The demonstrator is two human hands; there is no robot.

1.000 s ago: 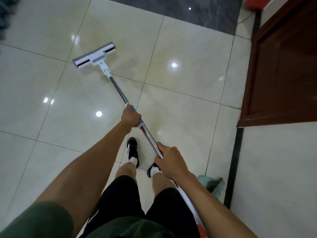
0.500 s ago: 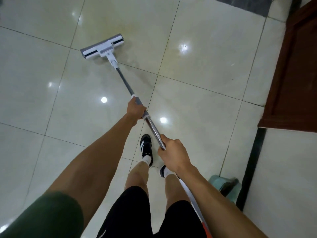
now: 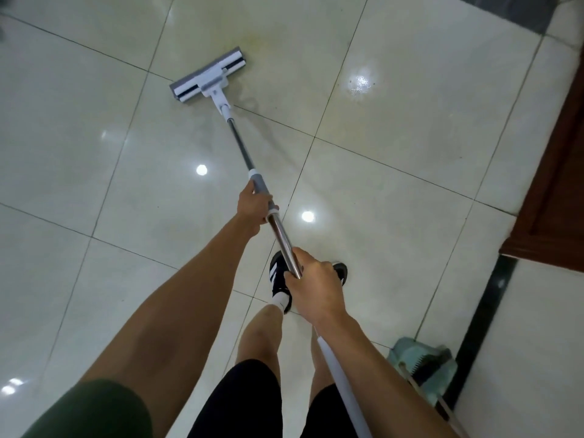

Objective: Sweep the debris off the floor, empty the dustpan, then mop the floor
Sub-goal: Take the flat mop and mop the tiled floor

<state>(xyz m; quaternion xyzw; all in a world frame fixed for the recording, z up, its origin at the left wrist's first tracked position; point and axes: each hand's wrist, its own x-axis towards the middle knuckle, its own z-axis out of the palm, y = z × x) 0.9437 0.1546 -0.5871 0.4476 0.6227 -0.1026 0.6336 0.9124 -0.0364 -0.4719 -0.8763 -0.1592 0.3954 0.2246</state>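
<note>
A dark brown wooden door (image 3: 561,172) is seen at the right edge, its bottom corner reaching the floor beside a black tile strip (image 3: 483,324) that runs diagonally toward the lower right. A patch of dark grey stone flooring (image 3: 502,9) is visible at the top right corner. Two black sneakers with white stripes (image 3: 278,275) and white socks (image 3: 281,300) are worn on the feet near the centre. Black shorts (image 3: 240,403) are seen at the bottom edge, and a dark green sleeve (image 3: 91,409) at the bottom left corner.
</note>
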